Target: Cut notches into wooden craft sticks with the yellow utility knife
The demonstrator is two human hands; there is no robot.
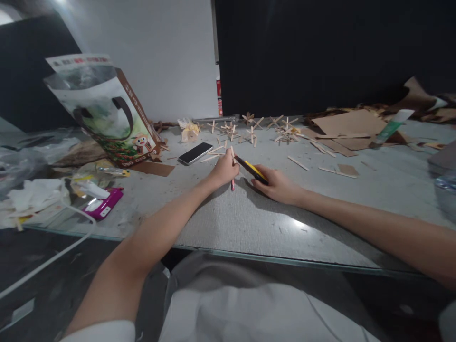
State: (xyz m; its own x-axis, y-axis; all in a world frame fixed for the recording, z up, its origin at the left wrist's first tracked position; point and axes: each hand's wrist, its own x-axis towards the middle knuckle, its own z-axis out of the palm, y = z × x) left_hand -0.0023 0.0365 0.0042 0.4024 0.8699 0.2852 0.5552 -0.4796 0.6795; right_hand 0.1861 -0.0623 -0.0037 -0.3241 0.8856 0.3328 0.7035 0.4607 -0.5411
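Note:
My left hand (225,170) is closed around a thin wooden stick (232,151), whose pale tip sticks out above the fingers. A narrow pink-red end (232,184) shows below the same hand; whether it belongs to the stick I cannot tell. In my right hand (276,183) is a black and yellow utility knife (253,171), gripped by its handle. The knife's front end points up and left and reaches the stick beside my left fingers. Its blade is too small to make out.
Crossed-stick pieces (251,135) and loose sticks lie behind my hands. A phone (195,153) rests to their left, near a printed bag (110,114). A purple device (104,203) sits near the table's front edge. Cardboard (347,124) and a green-white tube (394,126) are at right.

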